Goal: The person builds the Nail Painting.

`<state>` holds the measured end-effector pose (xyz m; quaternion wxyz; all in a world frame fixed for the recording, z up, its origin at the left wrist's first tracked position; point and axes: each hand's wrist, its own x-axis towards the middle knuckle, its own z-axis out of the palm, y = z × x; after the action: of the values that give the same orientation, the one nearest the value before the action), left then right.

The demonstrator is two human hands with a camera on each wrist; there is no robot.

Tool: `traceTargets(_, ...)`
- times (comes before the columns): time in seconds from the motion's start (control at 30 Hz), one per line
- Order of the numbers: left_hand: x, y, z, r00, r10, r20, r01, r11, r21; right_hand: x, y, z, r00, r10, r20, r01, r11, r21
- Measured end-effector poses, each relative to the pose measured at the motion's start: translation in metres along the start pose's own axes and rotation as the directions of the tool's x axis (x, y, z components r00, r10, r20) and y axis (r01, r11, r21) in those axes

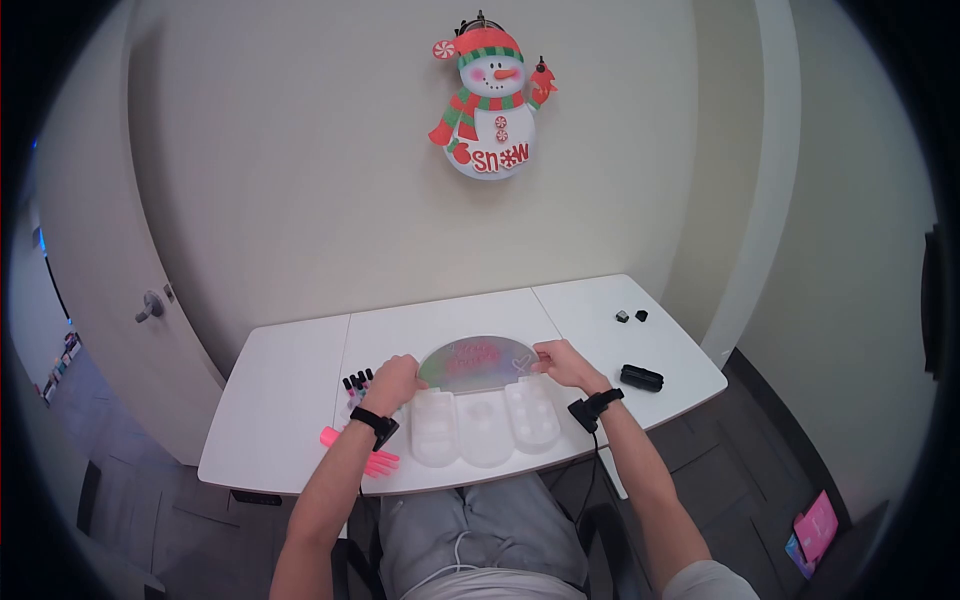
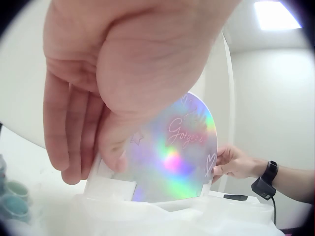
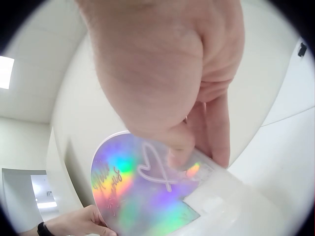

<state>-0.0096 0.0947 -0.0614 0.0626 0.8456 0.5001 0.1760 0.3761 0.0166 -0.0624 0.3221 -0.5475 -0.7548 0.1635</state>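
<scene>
Evidently, the left hand [image 1: 397, 382] and right hand [image 1: 566, 364] pinch opposite sides of an iridescent panel [image 1: 465, 375], thumbs on its lettered face. It rises at the rear of a white tray [image 1: 486, 428] on the table [image 1: 270, 400], facing the person, arched edge uppermost, long axis left to right. The step appears to be positioning the panel; the next move probably calls for even, two-sided pressure.
</scene>
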Motion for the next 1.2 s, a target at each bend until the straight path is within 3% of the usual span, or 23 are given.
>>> traceTargets(0.1, -0.001, 0.0, 0.001, 0.998, -0.013, 0.059, 0.013, 1.0, 0.006, 0.004, 0.029, 0.018, 1.0, -0.014, -0.001, 0.014, 0.991, 0.134)
traceTargets(0.2, -0.003, -0.005, 0.007, 0.995, -0.01, 0.102, 0.008, 1.0, 0.019, -0.001, 0.038, 0.026, 0.999, -0.052, 0.011, 0.051, 0.994, 0.099)
traceTargets(0.43, -0.003, -0.004, 0.015, 0.995, -0.024, 0.095, 0.025, 1.0, -0.013, -0.005, 0.03, 0.019, 0.996, 0.041, 0.075, -0.045, 0.998, 0.053)
traceTargets(0.5, -0.003, -0.006, 0.018, 0.995, -0.013, 0.097, 0.015, 1.0, -0.022, -0.004, 0.035, 0.023, 0.999, 0.003, 0.054, -0.015, 0.975, 0.221)
traceTargets(0.53, -0.003, -0.007, 0.017, 0.995, 0.001, 0.097, 0.002, 1.0, -0.028, -0.004, 0.03, 0.021, 0.998, -0.005, 0.057, -0.008, 0.975, 0.222)
traceTargets(0.6, 0.001, -0.005, 0.014, 0.998, 0.009, 0.062, -0.008, 1.0, -0.025, 0.002, 0.021, 0.013, 0.994, 0.036, 0.099, -0.036, 0.999, 0.006)
traceTargets(0.63, 0.0, -0.005, 0.014, 0.999, 0.021, 0.044, -0.02, 1.0, -0.024, 0.006, 0.014, 0.01, 0.994, 0.025, 0.108, -0.026, 1.0, 0.014)
traceTargets(0.7, 0.004, -0.008, 0.024, 0.999, -0.009, 0.031, 0.01, 1.0, -0.023, 0.01, 0.004, 0.002, 0.982, 0.14, 0.127, -0.133, 0.989, -0.062)
traceTargets(0.73, 0.009, -0.008, 0.027, 1.0, -0.016, 0.008, 0.017, 0.999, -0.027, 0.012, 0.009, 0.004, 0.982, 0.131, 0.133, -0.124, 0.99, -0.061)
traceTargets(0.8, -0.003, 0.008, 0.021, 0.999, -0.02, -0.035, 0.019, 0.999, -0.031, 0.017, 0.026, 0.005, 0.987, 0.11, 0.12, -0.078, 0.967, -0.243)
traceTargets(0.83, -0.011, 0.017, 0.015, 0.997, -0.018, -0.072, 0.02, 1.0, 0.02, 0.014, 0.024, 0.003, 0.987, 0.103, 0.123, -0.069, 0.966, -0.25)
traceTargets(0.9, -0.042, 0.041, -0.006, 0.994, 0.03, -0.109, -0.023, 0.998, 0.06, -0.002, 0.009, -0.001, 0.998, 0.067, -0.011, -0.068, 0.996, -0.058)
traceTargets(0.93, -0.061, 0.056, -0.014, 0.999, 0.032, -0.033, -0.031, 0.999, 0.036, -0.012, 0.006, 0.0, 0.998, 0.066, -0.004, -0.066, 0.996, -0.056)
traceTargets(1.0, -0.098, 0.076, -0.022, 0.998, 0.026, 0.056, -0.027, 1.0, 0.013, -0.035, -0.002, 0.003, 0.991, -0.119, -0.062, 0.102, 0.968, -0.229)
traceTargets(1.07, -0.134, 0.089, -0.019, 0.965, 0.092, 0.244, -0.09, 0.996, -0.022, -0.065, -0.032, -0.003, 0.995, -0.102, 0.002, 0.101, 0.979, -0.176)
traceTargets(1.13, -0.155, 0.09, -0.002, 0.956, 0.106, 0.273, -0.114, 0.993, 0.014, -0.093, -0.045, 0.001, 0.963, -0.112, 0.244, 0.184, 0.938, -0.294)
traceTargets(1.17, -0.163, 0.089, 0.006, 0.946, 0.124, 0.299, -0.148, 0.987, 0.06, -0.11, -0.062, 0.006, 0.957, -0.005, 0.292, 0.136, 0.893, -0.43)
traceTargets(1.2, -0.167, 0.084, 0.016, 0.948, 0.116, 0.296, -0.14, 0.988, 0.061, -0.122, -0.066, 0.016, 0.955, -0.012, 0.297, 0.144, 0.892, -0.428)
